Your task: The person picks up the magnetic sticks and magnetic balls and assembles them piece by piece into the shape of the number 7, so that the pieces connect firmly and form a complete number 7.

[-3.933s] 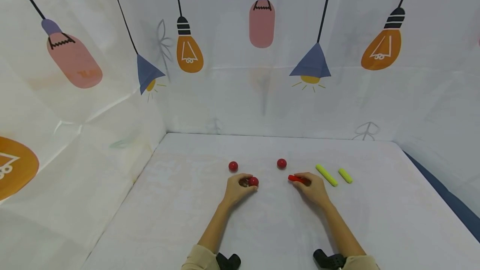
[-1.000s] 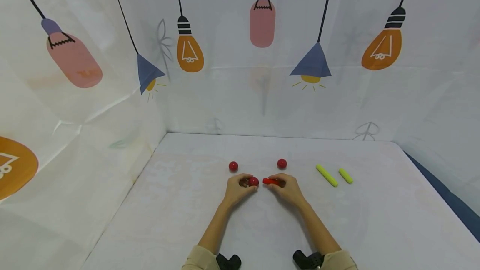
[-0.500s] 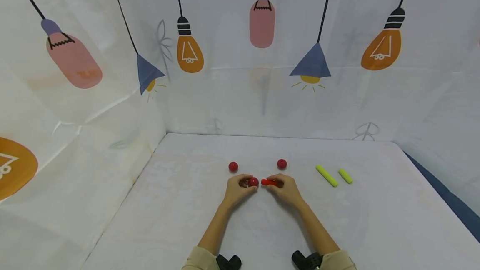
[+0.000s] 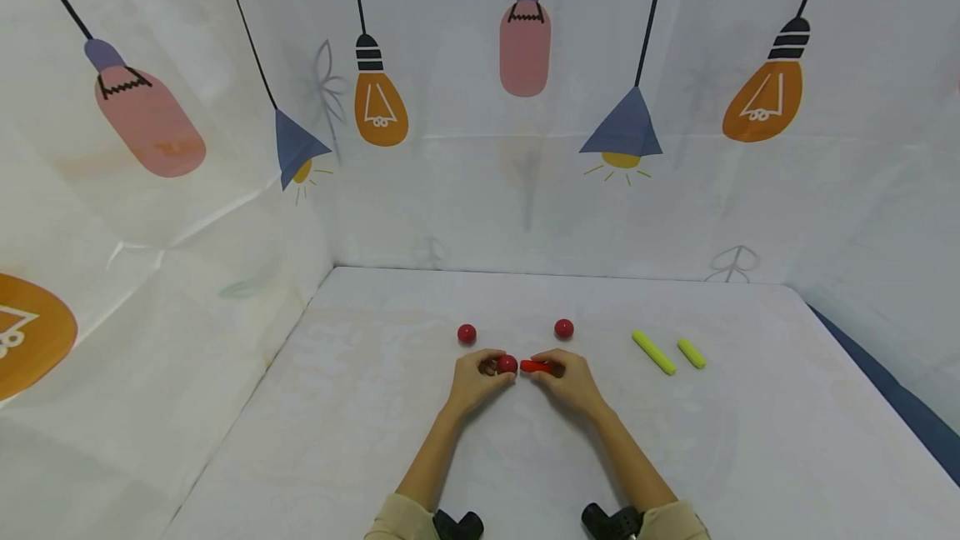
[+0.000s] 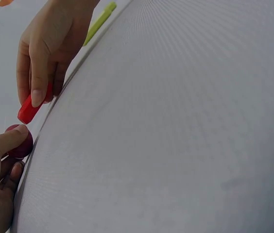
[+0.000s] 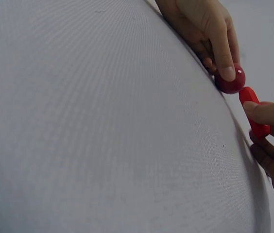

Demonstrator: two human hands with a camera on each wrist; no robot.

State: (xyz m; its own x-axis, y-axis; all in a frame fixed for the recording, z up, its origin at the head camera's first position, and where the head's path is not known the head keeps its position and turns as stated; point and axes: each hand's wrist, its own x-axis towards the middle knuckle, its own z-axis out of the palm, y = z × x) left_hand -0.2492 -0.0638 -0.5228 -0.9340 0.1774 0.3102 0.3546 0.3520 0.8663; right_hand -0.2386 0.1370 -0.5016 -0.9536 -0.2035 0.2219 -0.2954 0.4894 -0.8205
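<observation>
Near the middle of the white table, my left hand (image 4: 474, 382) pinches a dark red ball (image 4: 507, 364) between thumb and fingers. Facing it, my right hand (image 4: 573, 382) holds a short bright red stick (image 4: 534, 366), its free end pointing at the ball. A narrow gap separates stick and ball in the head view; in the right wrist view the stick's end (image 6: 248, 93) comes right up to the ball (image 6: 231, 85), and I cannot tell whether they touch. The stick's other end is partly covered by my right fingers.
Two more red balls, one (image 4: 467, 334) to the left and one (image 4: 564, 328) to the right, lie just beyond my hands. Further right lie a longer yellow-green stick (image 4: 654, 352) and a shorter one (image 4: 691, 352). Behind the table (image 4: 360, 440) hangs a lamp-patterned sheet (image 4: 465, 190).
My right hand has travelled left with the red stick, from near the yellow-green sticks to beside the held ball, creeping slightly closer lately. The left hand has stayed in place.
</observation>
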